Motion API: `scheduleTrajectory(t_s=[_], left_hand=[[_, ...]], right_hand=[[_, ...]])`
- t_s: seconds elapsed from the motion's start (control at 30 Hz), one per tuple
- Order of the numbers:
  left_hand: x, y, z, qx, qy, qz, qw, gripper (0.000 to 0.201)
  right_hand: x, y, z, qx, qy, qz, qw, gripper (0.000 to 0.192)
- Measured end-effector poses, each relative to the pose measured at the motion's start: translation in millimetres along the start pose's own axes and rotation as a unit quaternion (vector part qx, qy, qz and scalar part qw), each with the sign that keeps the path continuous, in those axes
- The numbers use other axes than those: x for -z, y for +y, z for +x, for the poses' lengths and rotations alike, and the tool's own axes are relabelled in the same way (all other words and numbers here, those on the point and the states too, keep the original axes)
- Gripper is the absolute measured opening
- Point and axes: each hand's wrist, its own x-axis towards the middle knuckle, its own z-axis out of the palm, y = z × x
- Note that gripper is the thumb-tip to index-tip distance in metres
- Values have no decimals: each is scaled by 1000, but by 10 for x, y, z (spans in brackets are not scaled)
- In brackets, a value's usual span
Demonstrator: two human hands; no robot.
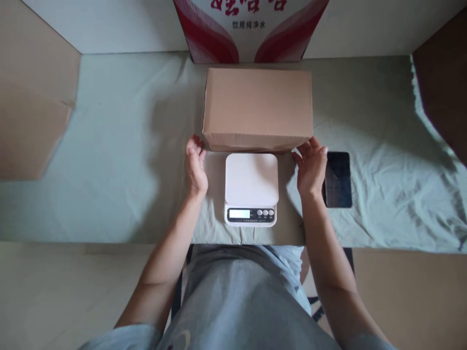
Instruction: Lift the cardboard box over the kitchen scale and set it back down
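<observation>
A pale green cloth-covered table (109, 160) stretches out in front of me, walled left and right by brown cardboard panels. At its far edge stands a red-and-white printed carton (251, 29) with Chinese lettering. Just nearer than that sits a plain brown closed cardboard box (258, 107), its long axis running left to right across my view. The box lies just beyond both my hands, farther from me than they are. My left hand (196, 165) is open, palm turned inward, fingertips at the box's near left corner. My right hand (312, 167) is likewise open and empty, fingers at the near right corner; I cannot tell whether either hand quite touches it. Both are about equally near. Between them, nearer than the box, sits a white square-topped digital kitchen scale (251, 188). A black smartphone (338, 179) lies flat just right of my right hand.
</observation>
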Motion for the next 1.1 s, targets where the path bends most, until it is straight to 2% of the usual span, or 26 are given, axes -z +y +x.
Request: scheduleTrajectory(t_s=[0.17, 0.47, 0.6, 0.73, 0.83, 0.93, 1.03, 1.1], left_hand=[[92, -47, 86, 34, 48, -66, 996, 72], [109, -66, 63, 21, 35, -41, 998, 63], [63, -17, 33, 8, -4, -21, 1000, 66], [-37, 53, 16, 9, -75, -1, 997, 76], [-79, 159, -7, 2, -104, 14, 994, 80], [-77, 379, -105, -45, -116, 26, 992, 71], [-43, 640, -305, -109, -102, 36, 988, 60], [3, 759, -478, -127, -85, 32, 988, 53]], right_hand=[[39, 74, 28, -19, 23, 29, 999, 61], [76, 140, 34, -15, 14, 31, 999, 57], [29, 95, 19, 4, -7, 19, 1000, 57], [-81, 36, 18, 35, -78, 13, 996, 59], [-105, -11, 21, 28, -91, 10, 995, 58], [-68, -146, -43, 27, -76, 9, 997, 57], [-38, -366, -221, 58, -64, 13, 996, 55], [-29, -490, -390, 76, -58, 10, 995, 54]])
